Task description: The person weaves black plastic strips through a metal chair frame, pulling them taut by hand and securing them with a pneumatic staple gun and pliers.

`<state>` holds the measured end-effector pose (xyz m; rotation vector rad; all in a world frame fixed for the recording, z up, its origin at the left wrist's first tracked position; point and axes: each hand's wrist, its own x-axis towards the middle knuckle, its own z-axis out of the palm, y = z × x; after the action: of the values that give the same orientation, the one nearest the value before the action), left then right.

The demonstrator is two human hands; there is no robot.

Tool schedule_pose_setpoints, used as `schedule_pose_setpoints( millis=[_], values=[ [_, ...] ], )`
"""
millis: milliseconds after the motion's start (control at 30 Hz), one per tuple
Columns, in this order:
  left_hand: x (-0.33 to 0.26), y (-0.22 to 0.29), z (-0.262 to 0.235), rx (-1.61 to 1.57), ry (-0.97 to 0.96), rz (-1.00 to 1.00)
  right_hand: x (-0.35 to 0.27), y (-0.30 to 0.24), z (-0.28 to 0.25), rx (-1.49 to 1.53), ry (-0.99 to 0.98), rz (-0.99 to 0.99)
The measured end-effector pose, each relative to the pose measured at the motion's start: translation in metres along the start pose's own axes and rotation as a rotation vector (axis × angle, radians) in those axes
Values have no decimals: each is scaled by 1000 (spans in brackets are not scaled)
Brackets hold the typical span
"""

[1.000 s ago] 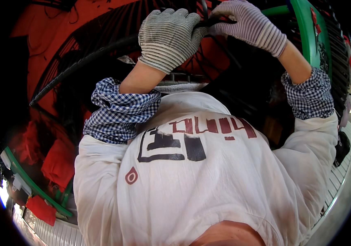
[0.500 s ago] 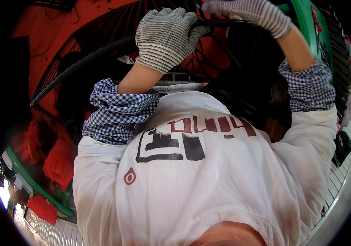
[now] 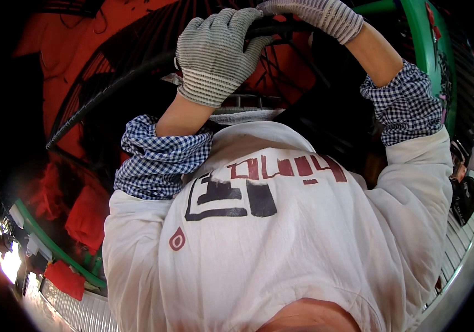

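The top of the view slices off part of the right hand (image 3: 317, 14), and I can't make out whether its fingers are pinching anything. The left hand (image 3: 217, 55), wrapped around a black rim (image 3: 120, 72), covers a stretch of it with its palm. Above, the dark rods (image 3: 162, 33) run out of sight, as does the green frame (image 3: 422, 41) over on the right. Beneath the right forearm it's too dark to tell anything apart. A red cloth (image 3: 86, 218) slips partly behind the white sleeve (image 3: 134, 243), and the small things along the far left are lost in glare.
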<state>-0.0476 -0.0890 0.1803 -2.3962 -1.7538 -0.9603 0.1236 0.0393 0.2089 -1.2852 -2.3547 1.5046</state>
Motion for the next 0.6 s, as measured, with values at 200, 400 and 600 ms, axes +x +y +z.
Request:
schedule_pose_setpoints(
  millis=[200,400,600],
  values=[
    [8,11,-20,-29,-35,-34,11,-2,-3,-82,-88,66],
    [18,11,-21,-11,-158,-15,11,-5,7,-224,-27,54],
    [15,14,-18,16,-304,-37,-66,15,34,-334,573,-669]
  ],
)
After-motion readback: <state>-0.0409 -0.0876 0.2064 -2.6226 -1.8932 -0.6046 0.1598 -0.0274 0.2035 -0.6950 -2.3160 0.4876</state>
